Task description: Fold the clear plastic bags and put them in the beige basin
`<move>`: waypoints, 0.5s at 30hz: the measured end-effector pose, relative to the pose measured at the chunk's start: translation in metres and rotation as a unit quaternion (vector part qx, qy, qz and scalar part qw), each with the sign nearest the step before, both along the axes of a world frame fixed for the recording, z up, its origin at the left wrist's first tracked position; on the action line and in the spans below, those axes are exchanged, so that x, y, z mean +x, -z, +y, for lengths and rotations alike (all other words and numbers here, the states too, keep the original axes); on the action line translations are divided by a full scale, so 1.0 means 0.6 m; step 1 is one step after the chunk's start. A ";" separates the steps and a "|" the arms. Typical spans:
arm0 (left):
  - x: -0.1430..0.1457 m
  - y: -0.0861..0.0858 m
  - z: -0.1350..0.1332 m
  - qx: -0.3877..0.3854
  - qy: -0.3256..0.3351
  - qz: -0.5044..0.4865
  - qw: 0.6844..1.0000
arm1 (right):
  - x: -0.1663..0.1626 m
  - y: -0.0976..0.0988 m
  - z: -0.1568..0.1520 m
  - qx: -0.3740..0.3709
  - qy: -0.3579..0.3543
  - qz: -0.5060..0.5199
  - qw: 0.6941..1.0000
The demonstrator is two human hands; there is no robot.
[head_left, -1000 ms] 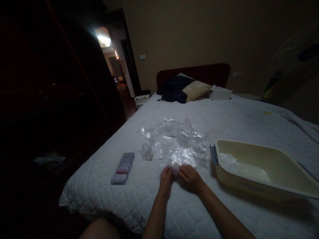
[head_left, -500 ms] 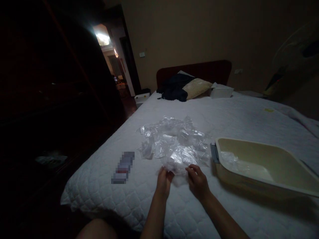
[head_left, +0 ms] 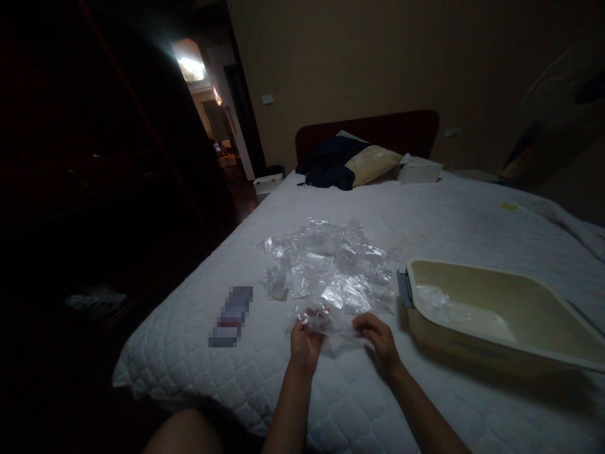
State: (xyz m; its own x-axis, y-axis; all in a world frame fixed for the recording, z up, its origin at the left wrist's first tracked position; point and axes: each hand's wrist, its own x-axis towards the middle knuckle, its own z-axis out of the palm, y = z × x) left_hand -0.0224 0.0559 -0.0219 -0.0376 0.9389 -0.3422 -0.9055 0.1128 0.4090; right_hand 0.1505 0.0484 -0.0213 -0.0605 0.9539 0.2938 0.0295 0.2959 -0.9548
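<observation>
Between my hands, just above the white quilted bed cover [head_left: 227,384], is a crumpled clear plastic bag [head_left: 338,337]. My left hand [head_left: 305,345] grips its left part, and some of the film lies over those fingers. The fingers of my right hand [head_left: 378,337] are curled and pinch the bag's right edge. Just beyond my hands, a spread of clear plastic bags [head_left: 326,261] lies on the bed, wrinkled and shiny.
A cream plastic tub [head_left: 482,353] with a grey latch stands at the right, some clear plastic inside it. A phone-shaped, blurred-out object [head_left: 230,317] lies at the left. Dark clothing [head_left: 333,164], a beige pillow [head_left: 373,165] and a white box [head_left: 420,170] sit near the headboard [head_left: 420,129].
My left hand has shifted slightly left and turned, with the plastic now draped over its fingers. My right hand has stayed nearly in place, moving slightly to the right.
</observation>
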 end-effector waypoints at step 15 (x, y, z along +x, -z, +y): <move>0.003 -0.021 -0.020 0.014 0.068 0.039 0.997 | -0.014 -0.001 -0.004 -0.038 -0.019 -0.137 0.990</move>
